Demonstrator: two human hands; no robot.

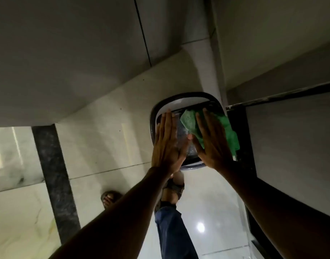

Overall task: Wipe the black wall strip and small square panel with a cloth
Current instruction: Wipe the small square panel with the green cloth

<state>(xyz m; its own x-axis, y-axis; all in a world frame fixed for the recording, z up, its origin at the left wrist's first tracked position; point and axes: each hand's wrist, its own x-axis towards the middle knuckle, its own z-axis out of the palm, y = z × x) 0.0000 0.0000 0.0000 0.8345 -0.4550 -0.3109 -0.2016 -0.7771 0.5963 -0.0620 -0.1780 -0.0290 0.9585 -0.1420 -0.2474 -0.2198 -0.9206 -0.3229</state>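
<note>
In the centre of the frame sits the small square panel (184, 131) — a rounded, dark-rimmed plate with a speckled glossy face and a pale inner border, fixed to the pale tiled wall (104, 113). The left hand (168, 144) lies flat on its left half, fingers straight and pressed close together, palm against the surface, gripping nothing. The right hand (211, 143) lies flat on the right half, fingers spread slightly, pressing a crumpled green cloth (190, 120) against the panel; the cloth bulges out above the fingertips and trails beyond the right edge of the hand, lapping over the panel's rim.

Just right of the panel, the black wall strip (240, 128) runs down toward the lower right of the frame, with a second dark band branching off toward the right edge. The cloth's right end touches this strip.

Below the hands — centre bottom — a blue-jeaned leg (171, 230) and sandalled feet stand on glossy pale floor tiles (207, 202).
</note>
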